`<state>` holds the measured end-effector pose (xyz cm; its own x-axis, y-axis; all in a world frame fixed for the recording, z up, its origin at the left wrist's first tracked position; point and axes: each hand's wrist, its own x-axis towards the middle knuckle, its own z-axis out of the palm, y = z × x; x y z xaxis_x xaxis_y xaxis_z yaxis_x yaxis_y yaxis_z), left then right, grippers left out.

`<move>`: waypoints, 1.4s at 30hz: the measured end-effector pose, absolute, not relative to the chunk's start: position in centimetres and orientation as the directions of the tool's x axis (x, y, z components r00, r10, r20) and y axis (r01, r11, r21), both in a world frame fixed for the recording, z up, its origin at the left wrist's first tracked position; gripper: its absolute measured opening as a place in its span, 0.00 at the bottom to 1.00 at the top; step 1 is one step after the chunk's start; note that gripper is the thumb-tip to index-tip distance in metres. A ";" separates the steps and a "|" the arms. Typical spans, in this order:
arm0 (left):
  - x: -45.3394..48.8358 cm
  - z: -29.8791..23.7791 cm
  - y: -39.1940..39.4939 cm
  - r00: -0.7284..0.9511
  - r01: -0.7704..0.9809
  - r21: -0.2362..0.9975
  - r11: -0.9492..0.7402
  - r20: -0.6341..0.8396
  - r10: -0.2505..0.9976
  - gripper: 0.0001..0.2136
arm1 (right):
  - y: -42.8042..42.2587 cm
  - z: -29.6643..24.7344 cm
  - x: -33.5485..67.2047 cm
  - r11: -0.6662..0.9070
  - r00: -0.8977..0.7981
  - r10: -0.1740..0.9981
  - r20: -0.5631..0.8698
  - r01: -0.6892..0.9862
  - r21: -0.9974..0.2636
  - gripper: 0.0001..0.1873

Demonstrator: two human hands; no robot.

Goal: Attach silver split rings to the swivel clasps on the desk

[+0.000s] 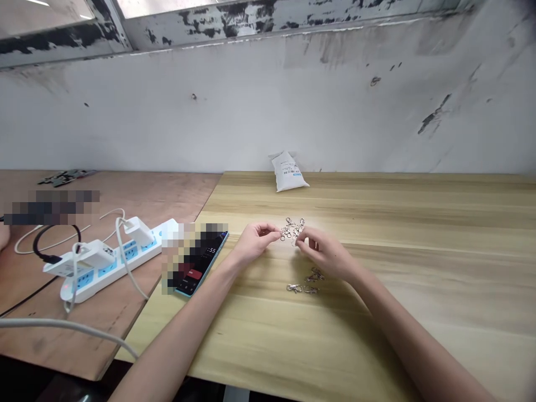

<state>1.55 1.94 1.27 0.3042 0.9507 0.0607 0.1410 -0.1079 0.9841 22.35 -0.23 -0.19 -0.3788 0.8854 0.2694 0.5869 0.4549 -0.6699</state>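
A tangle of small silver lobster clasps (292, 230) hangs linked together above the pale wooden table top (422, 312). My left hand (256, 243) pinches the tangle's left side between its fingertips. My right hand (324, 254) holds its lower right side, with the fingers curled in. Below the hands, a silver lobster clasp (294, 288) and another clasp (311, 290) lie on the wood. A small heap of clasps (315, 275) lies just above them, partly shaded by my right hand.
A smartphone (201, 273), partly blurred, lies left of my left hand. Beyond it, a white power strip (104, 265) with plugged-in adapters and cables sits on a plywood table (125, 192). A white sealed bag (288, 172) stands against the wall.
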 end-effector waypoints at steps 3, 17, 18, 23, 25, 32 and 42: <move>1.1 1.0 1.9 0.323 0.415 0.858 -0.303 0.172 0.930 0.04 | 0.0 -0.4 22.8 0.451 -0.422 0.884 0.200 0.663 -0.598 0.10; -0.4 1.5 1.7 0.594 0.747 0.213 -0.630 0.213 0.776 0.03 | -2.7 2.4 21.7 0.418 -0.635 0.752 -0.175 0.665 -0.618 0.01; -0.6 1.7 1.7 0.615 0.734 0.207 -0.647 0.200 0.763 0.02 | -2.9 2.2 21.4 0.426 -0.622 0.766 -0.163 0.681 -0.595 0.02; -1.4 2.3 1.8 0.626 0.710 0.330 -0.622 0.110 0.772 0.03 | -2.8 1.6 20.9 0.422 -0.574 0.808 -0.136 0.724 -0.546 0.08; -1.7 2.6 1.8 0.621 0.700 0.402 -0.590 0.066 0.781 0.06 | -2.6 1.5 21.0 0.419 -0.560 0.819 -0.120 0.729 -0.542 0.06; -1.9 3.0 1.8 0.699 0.614 0.526 -0.588 -0.015 0.715 0.07 | -1.9 0.6 21.2 0.434 -0.520 0.854 -0.020 0.732 -0.525 0.04; -1.1 1.8 2.5 0.706 0.545 0.537 -0.644 0.120 0.698 0.06 | -1.5 -0.3 20.6 0.431 -0.432 0.893 0.127 0.735 -0.524 0.07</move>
